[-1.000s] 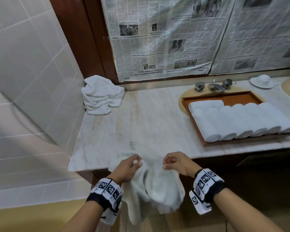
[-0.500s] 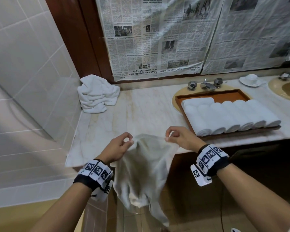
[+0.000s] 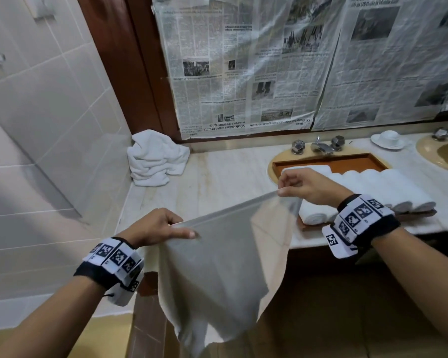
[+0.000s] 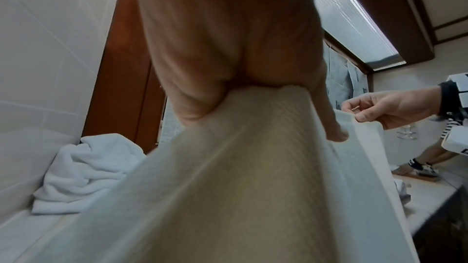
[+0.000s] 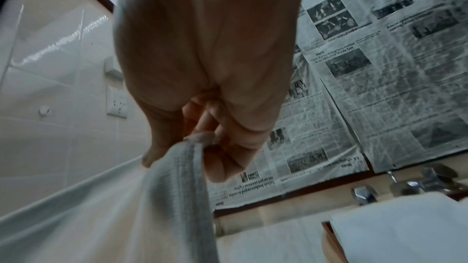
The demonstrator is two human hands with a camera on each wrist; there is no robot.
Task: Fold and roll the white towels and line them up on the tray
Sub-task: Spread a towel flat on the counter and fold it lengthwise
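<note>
A white towel (image 3: 217, 267) hangs spread in the air in front of the counter, its top edge pulled taut between both hands. My left hand (image 3: 163, 227) grips the left top corner, low and near the counter's front edge. My right hand (image 3: 299, 186) pinches the right top corner, higher up and over the wooden tray (image 3: 329, 161). Several rolled white towels (image 3: 367, 187) lie side by side on that tray. In the left wrist view the towel (image 4: 240, 167) runs out from under my left hand (image 4: 253, 107). The right wrist view has the towel corner (image 5: 192, 143) pinched in my right hand (image 5: 202, 137).
A heap of crumpled white towels (image 3: 155, 158) lies at the back left corner of the marble counter (image 3: 225, 177). A tap (image 3: 320, 146) stands behind the tray; a cup and saucer (image 3: 388, 138) and a sink (image 3: 445, 153) are at the right. Newspaper (image 3: 269, 60) covers the mirror.
Both hands have lifted the towel off the counter edge and moved apart, so the bunched towel now hangs spread with a taut top edge. The right hand rose toward the tray.
</note>
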